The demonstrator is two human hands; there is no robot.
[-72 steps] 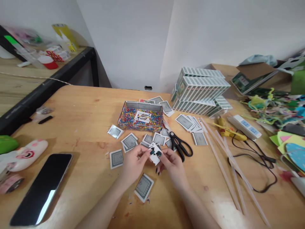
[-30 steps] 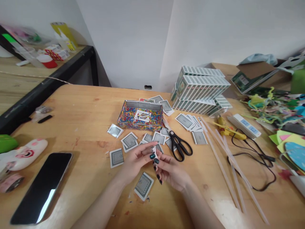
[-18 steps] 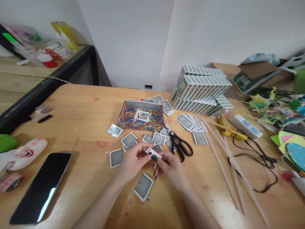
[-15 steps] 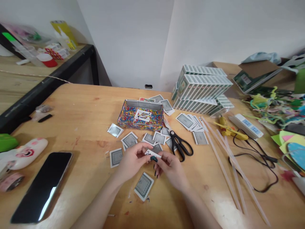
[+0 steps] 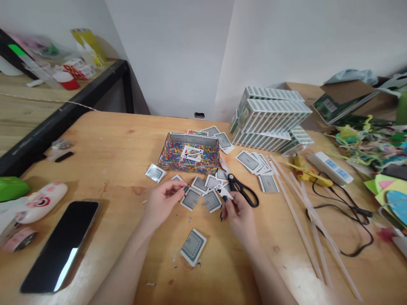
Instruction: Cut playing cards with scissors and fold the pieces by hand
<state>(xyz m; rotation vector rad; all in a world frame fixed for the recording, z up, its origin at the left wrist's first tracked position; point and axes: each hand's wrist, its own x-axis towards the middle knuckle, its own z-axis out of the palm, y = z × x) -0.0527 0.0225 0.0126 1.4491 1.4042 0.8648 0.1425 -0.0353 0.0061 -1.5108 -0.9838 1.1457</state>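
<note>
- Left hand [image 5: 185,189]: fingers pressed together; any contents unclear.
- Right hand [image 5: 225,198]: fingers pinching five of spades [image 5: 223,190].
- Scissors [image 5: 243,188]: near patterned box [image 5: 187,167].

Craft workshop — wooden table [image 5: 111,144] | scissors [image 5: 243,189] among playing cards [image 5: 190,199] | glue gun [image 5: 300,170], power strip [image 5: 331,168] toward the right edge

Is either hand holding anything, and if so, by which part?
The right hand pinches a playing card at the edge away from its 5 corner; whether the left hand holds anything, I can't tell.
</note>
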